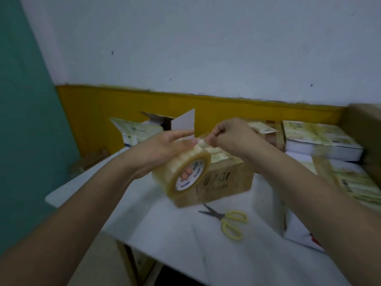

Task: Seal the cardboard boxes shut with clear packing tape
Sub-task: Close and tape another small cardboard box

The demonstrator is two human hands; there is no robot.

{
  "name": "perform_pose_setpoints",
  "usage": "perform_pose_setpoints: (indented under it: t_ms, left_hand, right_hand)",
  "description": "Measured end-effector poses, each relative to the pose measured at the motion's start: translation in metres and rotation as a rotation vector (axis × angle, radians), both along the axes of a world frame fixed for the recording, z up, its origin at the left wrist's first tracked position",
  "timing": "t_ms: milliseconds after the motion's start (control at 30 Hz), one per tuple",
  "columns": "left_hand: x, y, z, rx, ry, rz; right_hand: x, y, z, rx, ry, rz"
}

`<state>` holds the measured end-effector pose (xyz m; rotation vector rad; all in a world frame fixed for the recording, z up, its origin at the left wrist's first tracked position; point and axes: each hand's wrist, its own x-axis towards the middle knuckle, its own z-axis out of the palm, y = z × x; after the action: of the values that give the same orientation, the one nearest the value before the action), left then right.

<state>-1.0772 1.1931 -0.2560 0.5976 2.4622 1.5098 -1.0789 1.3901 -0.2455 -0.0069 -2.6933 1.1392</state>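
While the left hand (165, 149) holds the tape roll (182, 171) with fingers through the core and thumb on the rim, the roll sits mid-frame, at 9 o'clock of the cardboard box (224, 180) and overlapping its near corner; whether it touches the box, can't tell; right hand (231, 135), at 1 o'clock of the roll, pinches the tape end (201, 141) between fingertips; box rests on the white counter (185, 234), flaps look down; scissors (226, 220) lie at 6 o'clock of the box, apart from it; printed stacks (319, 139) at 3 o'clock. Judgement: tape film is thin, sticky, prone to folding on itself; take it by the free edge only, keep it taut; roll is stiff, core grip suits; box looks light, may slide when tape is pressed down.
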Motion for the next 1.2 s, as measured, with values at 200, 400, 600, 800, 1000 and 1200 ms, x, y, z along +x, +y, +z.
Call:
perform_pose_setpoints:
  t_ms: [200, 400, 600, 800, 1000, 1200]
  left_hand:
    - [0.046, -0.086, -0.037, -0.093, -0.098, 0.311]
    - [0.087, -0.148, -0.103, -0.361, -0.213, 0.482]
    - [0.079, -0.161, -0.168, -0.291, -0.313, 0.476]
    - [0.059, -0.15, -0.2, -0.2, -0.281, 0.527]
    - [0.045, -0.14, -0.214, -0.149, -0.262, 0.626]
    - [0.03, -0.128, -0.215, -0.303, -0.251, 0.684]
  right_hand:
    - [-0.008, -0.095, -0.042, 0.072, -0.082, 0.23]
    - [-0.008, -0.156, -0.092, 0.212, -0.124, 0.395]
    - [-0.022, -0.176, -0.152, 0.335, -0.187, 0.445]
    - [-0.036, -0.174, -0.177, 0.427, -0.185, 0.402]
    - [-0.044, -0.188, -0.189, 0.609, -0.26, 0.36]
    - [-0.035, -0.178, -0.192, 0.678, -0.096, 0.174]
